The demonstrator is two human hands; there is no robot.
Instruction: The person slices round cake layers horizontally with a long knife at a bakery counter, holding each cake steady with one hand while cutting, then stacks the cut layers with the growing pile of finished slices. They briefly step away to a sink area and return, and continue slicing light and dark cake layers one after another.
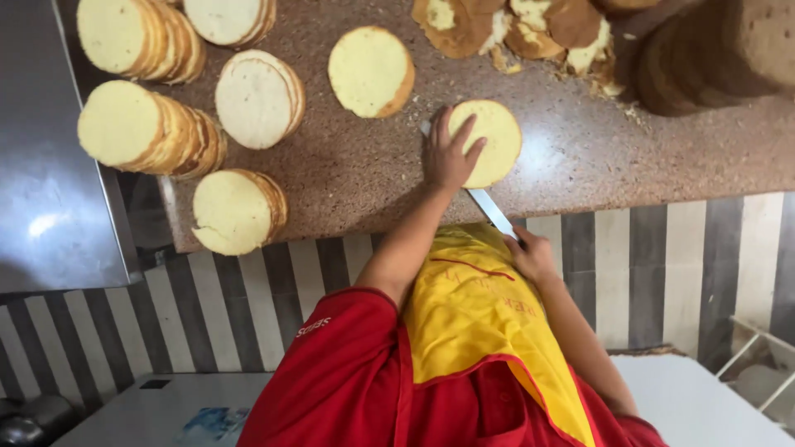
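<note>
The left hand lies flat, fingers spread, on top of a round pale-yellow sponge cake disc that rests on the speckled brown stone counter, near the counter's front edge and toward its middle. The hand presses the disc down and grips nothing. The right hand is closed around the handle end of a long flat-bladed steel knife; the blade runs from that hand, over the counter's front edge, to the disc, where its far part goes under the left hand, with a tip showing just beyond the fingers. Whether the blade sits inside the cake or under it cannot be told.

Toward the left edge of the counter stand leaning stacks of thin sliced sponge rounds, in rows from the back to the front corner. A single thicker round sponge with a browned rim lies well behind the hand. At the back edge lies a heap of brown crust trimmings, and toward the back right corner a row of dark brown-crusted cakes.

The person wears a red shirt and a yellow apron. The counter's front is tiled in dark and pale stripes.
</note>
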